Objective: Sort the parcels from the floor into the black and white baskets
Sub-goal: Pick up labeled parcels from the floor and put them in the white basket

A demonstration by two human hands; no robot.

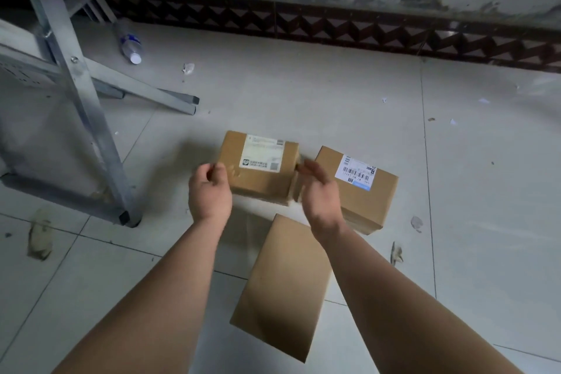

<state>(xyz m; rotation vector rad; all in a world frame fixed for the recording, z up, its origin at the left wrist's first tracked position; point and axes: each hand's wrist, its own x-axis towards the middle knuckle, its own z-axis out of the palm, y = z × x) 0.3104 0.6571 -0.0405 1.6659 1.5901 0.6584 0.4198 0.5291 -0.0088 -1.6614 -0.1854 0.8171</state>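
Three brown cardboard parcels lie on the tiled floor. The middle parcel (259,165) has a white label on top. My left hand (209,191) is at its left near corner with fingers curled, and my right hand (318,188) is at its right side with fingers spread; neither clearly grips it. To the right lies a second parcel (361,188) with a barcode label. Closest to me, between my forearms, a plain unlabelled parcel (285,285) rests on the floor. No basket is in view.
A grey metal rack frame (76,85) stands at the left, its foot near my left hand. A plastic water bottle (129,41) lies behind it near the wall. Paper scraps and stains dot the floor tiles (485,191).
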